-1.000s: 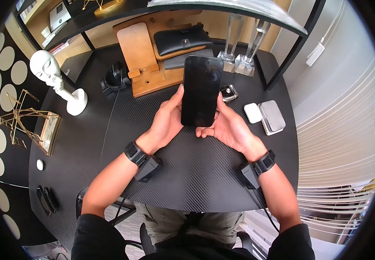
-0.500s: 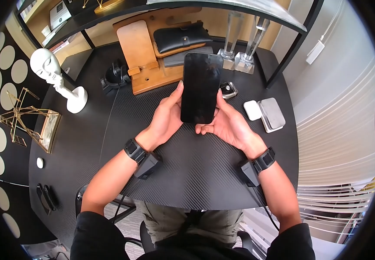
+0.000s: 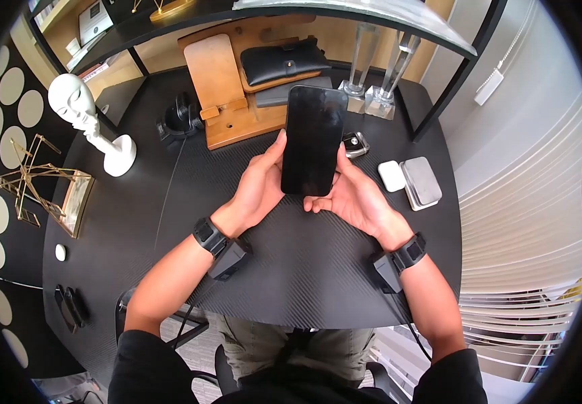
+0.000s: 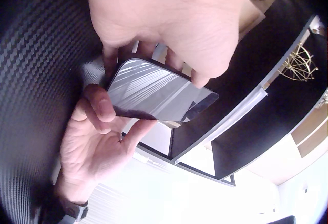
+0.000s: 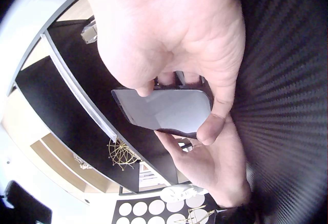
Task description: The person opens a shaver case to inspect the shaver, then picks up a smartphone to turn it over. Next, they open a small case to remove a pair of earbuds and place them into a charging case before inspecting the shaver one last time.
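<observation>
Black phone (image 3: 314, 141), held off the bench (image 3: 284, 283) between the person's two hands, near the middle of the head view. Its screen looks dark from the head camera; from the left wrist, pale stripes are reflected on it.

Left hand (image 3: 257, 188): grip pinching the phone along its left edge, thumb at the front, other fingers behind. Right hand (image 3: 365, 202): grip pinching the right edge, thumb along the side, a finger curled at the lower corner – clear in both wrist views.

Beyond the phone: a wooden stand (image 3: 211, 71) carrying a black leather pouch (image 3: 284, 62), with a dark grey slab (image 3: 270, 96) just below the pouch. Two clear crystal pieces (image 3: 380, 101) stand to the right of it. A key fob (image 3: 355, 144) lies just beside the right thumb.

Right side of the bench: white case (image 3: 391, 176) touching or just beside a silver-topped box (image 3: 423, 182); cannot tell which.

Left side: black headphones (image 3: 180, 119) near the stand, a white face sculpture (image 3: 121, 157) standing upright, a gold wire-frame ornament (image 3: 79, 198), a small white disc (image 3: 60, 252) and, nearer the body, a dark folded item (image 3: 71, 308) – possibly glasses.
</observation>
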The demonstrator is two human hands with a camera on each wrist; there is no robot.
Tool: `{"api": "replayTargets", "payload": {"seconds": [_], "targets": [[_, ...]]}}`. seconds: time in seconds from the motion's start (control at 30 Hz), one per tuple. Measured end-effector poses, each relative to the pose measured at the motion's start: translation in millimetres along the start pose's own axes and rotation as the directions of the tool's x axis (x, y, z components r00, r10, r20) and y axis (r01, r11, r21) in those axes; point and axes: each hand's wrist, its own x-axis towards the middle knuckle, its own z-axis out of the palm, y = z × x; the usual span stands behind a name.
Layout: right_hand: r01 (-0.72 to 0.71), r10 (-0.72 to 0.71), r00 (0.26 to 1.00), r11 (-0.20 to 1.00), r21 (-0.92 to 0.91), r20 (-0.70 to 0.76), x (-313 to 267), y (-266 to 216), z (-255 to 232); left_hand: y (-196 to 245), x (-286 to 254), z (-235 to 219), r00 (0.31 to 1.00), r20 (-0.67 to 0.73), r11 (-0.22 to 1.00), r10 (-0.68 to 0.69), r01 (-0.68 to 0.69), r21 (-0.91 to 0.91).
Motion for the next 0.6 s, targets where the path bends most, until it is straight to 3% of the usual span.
{"api": "replayTargets", "payload": {"seconds": [0.37, 0.6], "targets": [[-0.010, 0.010, 1.000, 1.000, -0.004, 0.003, 0.2, -0.6, 0.4, 0.4, 0.1, -5.1, 0.997, 0.072, 0.998, -0.028, 0.023, 0.066], [0.003, -0.004, 0.999, 0.999, 0.034, 0.035, 1.1, -0.8, -0.2, -4.1, 3.0, -8.6, 1.000, 0.025, 0.997, -0.014, 0.012, 0.076]]}}
